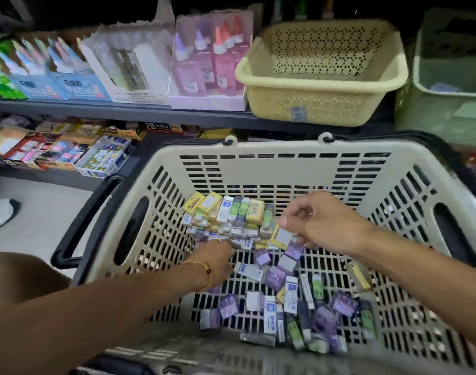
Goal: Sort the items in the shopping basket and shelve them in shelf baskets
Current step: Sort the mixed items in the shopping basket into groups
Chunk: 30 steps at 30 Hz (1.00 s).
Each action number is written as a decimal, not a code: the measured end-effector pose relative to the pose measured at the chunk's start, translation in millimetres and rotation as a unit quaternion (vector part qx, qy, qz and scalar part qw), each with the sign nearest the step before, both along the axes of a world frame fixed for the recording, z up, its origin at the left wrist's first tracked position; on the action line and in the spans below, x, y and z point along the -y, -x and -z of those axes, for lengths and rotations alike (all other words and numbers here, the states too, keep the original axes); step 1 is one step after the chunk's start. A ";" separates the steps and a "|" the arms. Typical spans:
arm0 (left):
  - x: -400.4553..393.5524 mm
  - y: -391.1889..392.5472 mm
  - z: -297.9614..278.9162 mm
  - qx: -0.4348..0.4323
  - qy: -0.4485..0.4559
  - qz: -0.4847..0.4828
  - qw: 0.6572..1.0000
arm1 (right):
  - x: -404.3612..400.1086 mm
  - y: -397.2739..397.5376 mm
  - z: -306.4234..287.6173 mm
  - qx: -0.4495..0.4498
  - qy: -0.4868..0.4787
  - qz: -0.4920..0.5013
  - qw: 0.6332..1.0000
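Beige plastic, slotted on every side, makes up the shopping basket [258, 169], which has black handles and sits in front of a dark shelf [123, 112]. On that shelf stand boxes of correction fluid [77, 77], pink and purple glue bottles [209, 63], a cream shelf basket [323, 74] with a perforated wall, and beside it a green shelf basket [447, 98]. A lower shelf holds boxes of erasers [104, 158].

Small boxed erasers lie in the shopping basket: a stacked pile [231, 215] of yellow, white and green ones toward the far wall, and loose purple, white and green ones [299, 312] scattered across the near floor.

Left hand [217, 258], with a gold bracelet at the wrist, reaches down against the pile; its fingers are hidden, so its grip cannot be told. Right hand [315, 220] hovers over the pile, pinching a yellow eraser box [281, 236] between curled fingers.
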State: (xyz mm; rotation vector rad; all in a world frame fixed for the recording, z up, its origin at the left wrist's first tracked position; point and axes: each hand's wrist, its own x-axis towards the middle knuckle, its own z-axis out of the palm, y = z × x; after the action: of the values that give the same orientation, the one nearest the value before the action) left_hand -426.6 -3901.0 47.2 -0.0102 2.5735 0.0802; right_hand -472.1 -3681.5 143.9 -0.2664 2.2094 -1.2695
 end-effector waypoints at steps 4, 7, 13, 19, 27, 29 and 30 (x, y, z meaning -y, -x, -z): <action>1.3 -5.3 9.7 -0.045 -0.025 0.021 0.998 | -6.5 7.6 -2.5 -0.029 0.012 0.020 0.999; 0.9 -10.6 7.5 -0.066 -0.120 0.056 0.989 | -8.2 10.4 -4.8 -0.035 0.020 0.026 0.999; -13.8 -9.7 16.8 -0.043 -0.074 0.275 0.958 | -6.9 7.6 -8.0 -0.037 0.016 0.039 0.998; -9.8 -6.4 8.5 -0.018 -0.098 0.273 0.957 | -10.0 6.8 -8.2 -0.039 0.019 0.054 0.998; -50.7 -21.6 -11.3 0.052 -0.224 0.383 0.895 | -9.7 8.2 -12.3 -0.044 0.018 0.057 0.997; -61.4 -19.1 -6.8 0.016 -0.147 0.442 0.885 | -10.6 7.1 -13.3 -0.048 0.016 0.055 0.997; -62.0 -18.4 -4.5 -0.003 -0.113 0.464 0.879 | -11.5 6.8 -13.7 -0.052 0.015 0.056 0.997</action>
State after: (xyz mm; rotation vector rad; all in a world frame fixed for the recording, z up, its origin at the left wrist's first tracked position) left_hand -408.2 -3839.0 51.7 1.2836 2.2865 0.0133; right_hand -478.9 -3670.0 157.6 -0.2277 2.3225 -1.3764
